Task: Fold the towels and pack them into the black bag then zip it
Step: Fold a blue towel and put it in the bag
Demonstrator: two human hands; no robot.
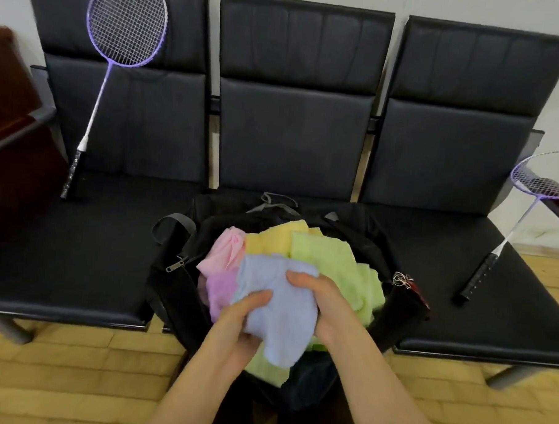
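A black bag [178,290] sits unzipped on the middle seat of a black bench, stuffed with towels. Both hands hold a light blue towel [280,311] over the bag's mouth. My left hand [238,322] grips its lower left part with the thumb on top. My right hand [319,303] grips its right edge, fingers curled over it. Under and around it lie a green towel [330,262], a yellow towel [270,240], a pink towel [225,251] and a purple towel [220,289]. The bag's zip pull [175,266] hangs at its left side.
The black bench [61,266] has three seats against a wall. A purple badminton racket [119,44] leans on the left backrest, a second racket [511,228] lies on the right seat. A keyring charm [403,279] hangs on the bag's right end. Yellow tiled floor lies below.
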